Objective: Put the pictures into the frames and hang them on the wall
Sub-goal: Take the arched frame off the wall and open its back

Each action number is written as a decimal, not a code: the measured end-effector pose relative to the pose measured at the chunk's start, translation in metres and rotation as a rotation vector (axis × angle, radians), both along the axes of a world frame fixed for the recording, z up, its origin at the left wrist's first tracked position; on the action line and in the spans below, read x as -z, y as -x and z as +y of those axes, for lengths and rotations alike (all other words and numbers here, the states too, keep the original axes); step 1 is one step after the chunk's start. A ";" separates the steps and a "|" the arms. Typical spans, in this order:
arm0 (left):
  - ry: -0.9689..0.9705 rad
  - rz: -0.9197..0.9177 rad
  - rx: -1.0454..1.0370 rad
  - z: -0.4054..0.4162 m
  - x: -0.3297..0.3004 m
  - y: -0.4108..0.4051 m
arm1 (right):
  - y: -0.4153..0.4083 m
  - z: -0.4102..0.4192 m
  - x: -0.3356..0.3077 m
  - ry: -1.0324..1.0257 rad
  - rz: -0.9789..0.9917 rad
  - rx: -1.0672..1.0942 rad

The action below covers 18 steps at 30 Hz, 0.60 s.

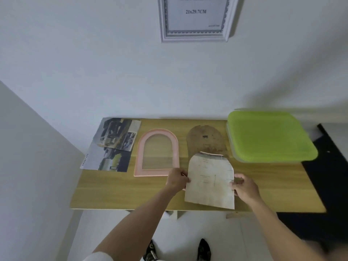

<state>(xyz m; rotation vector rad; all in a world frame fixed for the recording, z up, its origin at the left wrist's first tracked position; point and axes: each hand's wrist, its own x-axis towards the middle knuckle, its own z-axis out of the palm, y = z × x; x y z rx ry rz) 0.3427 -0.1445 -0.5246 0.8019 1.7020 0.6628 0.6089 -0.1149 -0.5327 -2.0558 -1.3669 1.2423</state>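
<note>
Both hands hold the arch-topped paper insert (210, 182) above the table's (113, 193) front edge, long axis running front to back: left hand (178, 178) pinches its left edge, right hand (244, 187) its right. The pink arched frame (157, 133) lies flat just left, nearer the left hand, arch toward the back edge.

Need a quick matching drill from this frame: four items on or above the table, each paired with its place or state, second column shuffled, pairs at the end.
Things:
1. pink arched frame
2. arch-cut picture
3. brown backing board
4. white rectangular frame

Places or states:
A. hanging on the wall above the table
B. held at its side edges by the left hand and right hand
C. lying flat and empty, the wooden table visible through it
D. lying flat beside the green-lidded container

Pairs: 1-C, 2-B, 3-D, 4-A
</note>
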 end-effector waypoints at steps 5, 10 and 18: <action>0.042 -0.002 0.114 0.011 0.013 -0.086 | -0.087 0.004 0.008 0.048 -0.087 -0.005; 0.055 0.031 0.125 0.021 0.021 -0.146 | -0.141 0.015 0.018 0.073 -0.149 -0.017; 0.041 0.173 0.128 0.029 0.036 -0.188 | -0.165 0.030 0.027 0.006 -0.297 -0.067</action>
